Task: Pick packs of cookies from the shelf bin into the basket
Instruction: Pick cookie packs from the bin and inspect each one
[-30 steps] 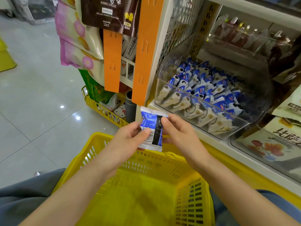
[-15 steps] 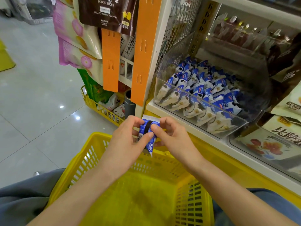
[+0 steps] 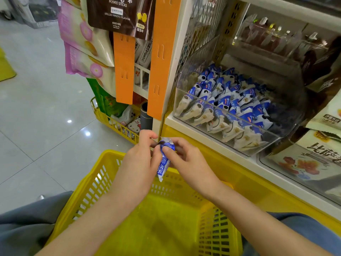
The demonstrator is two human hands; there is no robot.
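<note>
A blue and white cookie pack (image 3: 164, 159) hangs edge-on between my two hands, above the far rim of the yellow basket (image 3: 110, 174). My left hand (image 3: 140, 159) pinches it from the left and my right hand (image 3: 186, 161) pinches its top from the right. The basket sits in front of me, its bottom showing only yellow. On the shelf to the right, a clear plastic bin (image 3: 276, 139) holds several more of the same cookie packs (image 3: 227, 100).
Orange hanging strips (image 3: 158, 58) and snack bags (image 3: 86, 43) hang left of the shelf post. A smaller yellow wire basket (image 3: 112, 121) with toys stands on the floor. Another clear bin (image 3: 302, 163) of snack packs sits to the right. Grey tiled floor lies to the left.
The pack was held flat, barcode side toward me; both hands have turned it edge-on and lowered it slightly toward the basket.
</note>
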